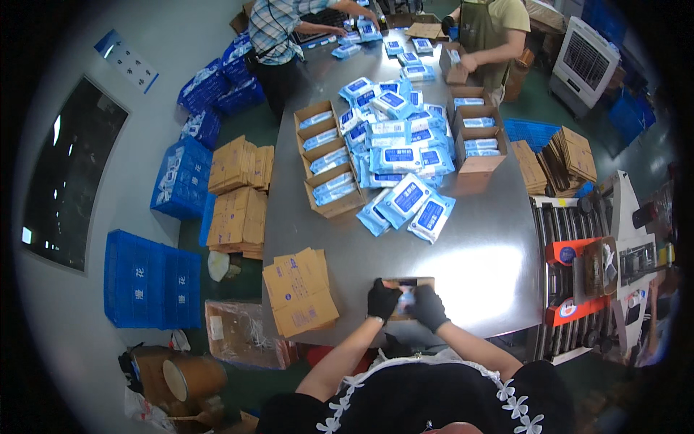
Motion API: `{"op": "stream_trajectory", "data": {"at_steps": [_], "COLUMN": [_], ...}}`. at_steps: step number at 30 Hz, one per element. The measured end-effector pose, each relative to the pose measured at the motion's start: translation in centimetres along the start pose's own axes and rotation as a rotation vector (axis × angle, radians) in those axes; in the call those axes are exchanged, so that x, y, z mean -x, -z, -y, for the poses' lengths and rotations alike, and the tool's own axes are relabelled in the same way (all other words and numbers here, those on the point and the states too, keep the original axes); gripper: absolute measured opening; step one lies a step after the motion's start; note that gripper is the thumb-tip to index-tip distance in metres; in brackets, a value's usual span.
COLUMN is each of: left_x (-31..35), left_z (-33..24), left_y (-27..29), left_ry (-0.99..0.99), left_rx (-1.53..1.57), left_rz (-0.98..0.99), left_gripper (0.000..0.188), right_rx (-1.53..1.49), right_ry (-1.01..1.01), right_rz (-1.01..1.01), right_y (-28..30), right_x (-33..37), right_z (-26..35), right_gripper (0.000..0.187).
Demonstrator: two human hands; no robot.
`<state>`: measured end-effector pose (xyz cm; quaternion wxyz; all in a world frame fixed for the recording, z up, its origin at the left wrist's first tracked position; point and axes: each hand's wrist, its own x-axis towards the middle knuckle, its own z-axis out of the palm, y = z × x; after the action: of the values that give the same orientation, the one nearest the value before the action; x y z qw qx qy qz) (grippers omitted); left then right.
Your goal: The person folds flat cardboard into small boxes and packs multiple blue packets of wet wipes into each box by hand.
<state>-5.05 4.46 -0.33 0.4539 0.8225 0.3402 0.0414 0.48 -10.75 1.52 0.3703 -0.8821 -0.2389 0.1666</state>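
Near the front edge of the metal table [499,304] stands a small open cardboard box [418,282]. My left hand [383,298], in a black glove, is closed on its left side, the fingers curled toward the opening. At the right side, my black-gloved right hand [429,307] is over the box, its fingers smeared and partly hidden. Between the hands something pale blue and pinkish shows in the box, too blurred to name. Beyond them lies a large heap of blue-and-white wipes packs [410,201].
Flattened cartons [300,289] lie at the table's left front. Filled open boxes line the heap's left [334,199] and right [481,148]. Two co-workers [278,32] [499,36] work at the far end. A roller conveyor [571,289] is at the right; blue crates [152,282] stand left.
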Motion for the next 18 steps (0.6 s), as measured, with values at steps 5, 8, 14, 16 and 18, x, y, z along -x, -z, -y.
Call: {"op": "stream_trajectory", "data": {"at_steps": [5,8,14,16,18], "left_x": [1.3,0.7,-2.8,-2.1,-2.1], "left_z": [0.8,4.4,12.5,8.3,6.9], "left_y": [3.6,0.9,-7.1,-8.1,-9.1], "left_ry": [-0.438,-0.511,-0.238,-0.263,-0.433], "left_rx": [0.196,-0.196,0.479,0.443,0.084], "left_rz": [0.682,0.012,0.362,0.515,0.66], "left_gripper": [0.061,0.069,0.089,0.083,0.07], "right_rx": [-0.149,-0.055,0.194,0.281,0.481], "right_ry": [0.117,-0.02,0.545,0.253,0.214], "right_rz": [0.392,0.313,0.029,-0.22,-0.258], "right_y": [1.6,1.2,1.6,0.6,-1.6], "right_x": [-0.7,-3.0,-6.8,-6.0,-2.2], "right_z": [-2.5,-2.1,3.7,3.5,-0.4], "right_gripper": [0.041,0.037,0.033,0.043,0.055]}}
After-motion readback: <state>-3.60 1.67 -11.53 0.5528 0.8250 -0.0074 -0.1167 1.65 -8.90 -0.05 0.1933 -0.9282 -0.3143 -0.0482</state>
